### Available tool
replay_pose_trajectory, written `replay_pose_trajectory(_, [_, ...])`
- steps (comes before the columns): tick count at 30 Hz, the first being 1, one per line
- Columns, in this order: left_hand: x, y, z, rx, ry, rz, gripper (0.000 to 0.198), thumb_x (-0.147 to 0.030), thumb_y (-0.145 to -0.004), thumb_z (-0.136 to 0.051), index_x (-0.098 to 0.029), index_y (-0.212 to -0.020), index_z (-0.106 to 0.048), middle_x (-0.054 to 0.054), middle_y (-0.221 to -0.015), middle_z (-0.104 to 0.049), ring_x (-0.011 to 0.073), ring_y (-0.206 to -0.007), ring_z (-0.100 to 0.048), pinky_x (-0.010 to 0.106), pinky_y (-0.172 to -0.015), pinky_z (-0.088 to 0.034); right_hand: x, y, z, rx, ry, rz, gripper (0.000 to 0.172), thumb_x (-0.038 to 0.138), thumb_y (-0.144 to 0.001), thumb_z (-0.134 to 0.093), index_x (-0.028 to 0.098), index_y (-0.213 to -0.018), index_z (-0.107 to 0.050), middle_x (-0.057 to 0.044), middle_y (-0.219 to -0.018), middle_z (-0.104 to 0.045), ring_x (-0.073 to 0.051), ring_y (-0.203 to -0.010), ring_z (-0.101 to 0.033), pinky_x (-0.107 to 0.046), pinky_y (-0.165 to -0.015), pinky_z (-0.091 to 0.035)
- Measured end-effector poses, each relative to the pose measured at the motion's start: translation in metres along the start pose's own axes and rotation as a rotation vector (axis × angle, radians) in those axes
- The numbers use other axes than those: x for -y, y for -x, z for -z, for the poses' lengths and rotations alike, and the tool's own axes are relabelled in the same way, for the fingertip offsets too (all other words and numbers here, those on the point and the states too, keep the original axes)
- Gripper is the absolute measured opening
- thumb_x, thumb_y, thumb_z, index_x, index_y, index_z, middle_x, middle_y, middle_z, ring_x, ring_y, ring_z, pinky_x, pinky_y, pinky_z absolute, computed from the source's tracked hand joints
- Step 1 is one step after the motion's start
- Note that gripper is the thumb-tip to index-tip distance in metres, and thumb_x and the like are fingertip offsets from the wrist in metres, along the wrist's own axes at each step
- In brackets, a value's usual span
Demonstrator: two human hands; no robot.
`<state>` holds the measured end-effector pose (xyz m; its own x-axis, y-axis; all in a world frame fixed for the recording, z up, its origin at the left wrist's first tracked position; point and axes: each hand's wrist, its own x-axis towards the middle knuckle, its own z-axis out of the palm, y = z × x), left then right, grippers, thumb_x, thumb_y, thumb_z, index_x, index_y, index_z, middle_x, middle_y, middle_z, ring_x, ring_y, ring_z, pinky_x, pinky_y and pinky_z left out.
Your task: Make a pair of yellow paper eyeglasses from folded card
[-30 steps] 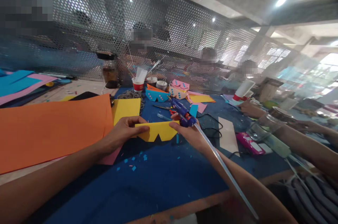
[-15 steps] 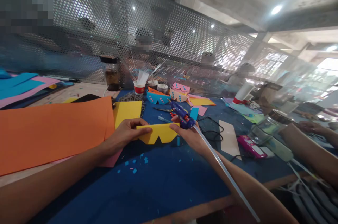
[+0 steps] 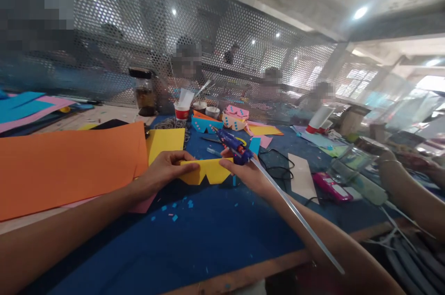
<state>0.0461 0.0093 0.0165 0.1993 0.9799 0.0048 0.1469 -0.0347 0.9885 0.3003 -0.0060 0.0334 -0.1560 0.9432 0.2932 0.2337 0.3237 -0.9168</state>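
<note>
Between my two hands is a yellow paper mask (image 3: 207,171), shaped like glasses with a V notch at its lower edge. My left hand (image 3: 175,165) pinches its left end, thumb in front. My right hand (image 3: 239,170) pinches the right end with the thumb and also holds a blue glue gun (image 3: 234,144). A long clear glue stick (image 3: 295,214) runs out of the gun's back, over my right forearm. The gun's nozzle points away to the upper left. Finished-looking masks in blue (image 3: 206,124), peach (image 3: 233,122) and pink (image 3: 237,111), with small paper squares on them, stand behind.
Orange sheets (image 3: 73,170) and a yellow sheet (image 3: 166,144) lie left. Blue paper scraps (image 3: 174,217) dot the blue tabletop (image 3: 181,258). Behind stand a dark-lidded jar (image 3: 144,93) and a red-and-white cup (image 3: 181,110). A pink device (image 3: 332,187) and another person's arm (image 3: 399,184) are right.
The whole view has shifted slightly, so my hands and the table appear a little higher and further left. Both hands keep their hold on the mask. At right, the other person's arm has moved.
</note>
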Motion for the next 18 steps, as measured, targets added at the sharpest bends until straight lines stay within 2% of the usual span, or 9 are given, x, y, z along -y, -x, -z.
replay_pose_trajectory(5, [-0.0008,-0.0004,-0.0004,-0.018,-0.007,0.012,0.05,-0.06,-0.052,-0.099,-0.021,-0.077,-0.081,0.003,-0.077,-0.081,0.0209,-0.074,-0.072,0.028,-0.069,-0.054,-0.0082,-0.0002,-0.0035,-0.012,-0.019,0.036,0.037,0.05,-0.076,-0.091,0.022,-0.097,-0.079,-0.005,-0.099,-0.076,-0.023,-0.09,-0.071,-0.035,-0.08,-0.061])
replay_pose_trajectory(10, [-0.0006,-0.0007,-0.0003,-0.021,-0.019,0.03,0.054,-0.063,-0.049,-0.099,-0.02,-0.077,-0.082,0.004,-0.076,-0.081,0.0221,-0.073,-0.073,0.028,-0.066,-0.055,-0.005,0.0002,-0.0041,-0.002,-0.014,0.01,0.038,0.05,-0.075,-0.092,0.022,-0.097,-0.078,-0.005,-0.099,-0.076,-0.021,-0.087,-0.069,-0.032,-0.073,-0.059])
replay_pose_trajectory(14, [0.0009,-0.0005,0.0006,-0.012,-0.027,0.027,0.056,-0.064,-0.051,-0.099,-0.019,-0.082,-0.085,0.005,-0.078,-0.082,0.0237,-0.072,-0.074,0.029,-0.064,-0.055,-0.0011,0.0005,-0.0035,0.044,-0.009,-0.025,0.041,0.052,-0.076,-0.09,0.021,-0.101,-0.078,-0.004,-0.1,-0.077,-0.018,-0.076,-0.066,-0.029,-0.063,-0.056])
replay_pose_trajectory(18, [0.0042,-0.002,0.0007,-0.01,-0.037,0.013,0.056,-0.064,-0.051,-0.1,-0.019,-0.083,-0.086,0.007,-0.08,-0.083,0.0259,-0.075,-0.075,0.03,-0.064,-0.057,0.0007,0.0017,-0.0041,0.059,-0.008,-0.026,0.038,0.051,-0.079,-0.088,0.022,-0.102,-0.079,-0.002,-0.093,-0.076,-0.015,-0.069,-0.062,-0.028,-0.061,-0.055])
